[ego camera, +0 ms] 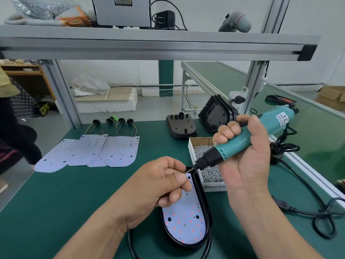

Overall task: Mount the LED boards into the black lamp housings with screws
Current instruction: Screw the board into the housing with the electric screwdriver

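A black lamp housing (208, 215) lies on the green mat in front of me with a white LED board (183, 219) seated in it; one screw shows in the board's lower middle. My left hand (160, 182) hovers over the board's far end and pinches a small screw at the driver's bit. My right hand (242, 157) grips a teal electric screwdriver (240, 141), its tip slanted down-left to that screw. Several loose LED boards (89, 152) with wired black plugs lie fanned out at the left.
An open cardboard box of screws (205, 165) sits just right of the housing. Two more black housings (181, 128) (216, 114) stand behind it. The screwdriver's black cable (306, 186) loops over the mat at right. A metal shelf (149, 43) spans overhead.
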`<state>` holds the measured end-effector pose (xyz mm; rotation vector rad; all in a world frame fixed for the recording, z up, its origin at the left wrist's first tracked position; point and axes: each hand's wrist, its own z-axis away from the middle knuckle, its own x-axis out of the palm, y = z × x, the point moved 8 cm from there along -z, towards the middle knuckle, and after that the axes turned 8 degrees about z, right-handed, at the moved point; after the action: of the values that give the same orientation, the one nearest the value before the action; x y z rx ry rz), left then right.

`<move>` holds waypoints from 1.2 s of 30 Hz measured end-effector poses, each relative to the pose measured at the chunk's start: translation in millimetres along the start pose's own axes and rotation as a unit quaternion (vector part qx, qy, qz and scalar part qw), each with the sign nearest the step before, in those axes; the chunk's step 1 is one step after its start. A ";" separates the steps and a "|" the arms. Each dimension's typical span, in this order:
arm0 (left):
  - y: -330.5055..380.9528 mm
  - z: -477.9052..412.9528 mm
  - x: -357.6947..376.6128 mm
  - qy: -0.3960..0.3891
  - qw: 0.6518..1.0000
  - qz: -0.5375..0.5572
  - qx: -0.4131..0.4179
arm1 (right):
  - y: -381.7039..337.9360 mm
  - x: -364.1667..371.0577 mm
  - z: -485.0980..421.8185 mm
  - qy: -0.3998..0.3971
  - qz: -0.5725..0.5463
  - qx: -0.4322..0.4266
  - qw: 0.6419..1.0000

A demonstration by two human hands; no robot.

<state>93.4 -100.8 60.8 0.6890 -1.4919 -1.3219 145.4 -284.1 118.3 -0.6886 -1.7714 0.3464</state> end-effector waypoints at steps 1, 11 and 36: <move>0.1 0.1 -0.6 0.000 1.000 0.002 0.000 | 0.4 0.3 0.2 -0.001 0.001 0.001 1.000; -1.3 -1.4 -3.9 0.001 1.000 0.029 0.000 | -1.0 3.7 2.0 -0.012 0.007 -0.002 1.000; 1.2 -0.7 1.7 -0.004 0.998 -0.053 0.024 | 3.0 5.5 1.9 -0.027 0.018 0.013 0.999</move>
<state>93.7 -102.2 62.5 0.8043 -1.5162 -1.3736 143.4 -278.2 120.3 -0.6984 -1.8048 0.4160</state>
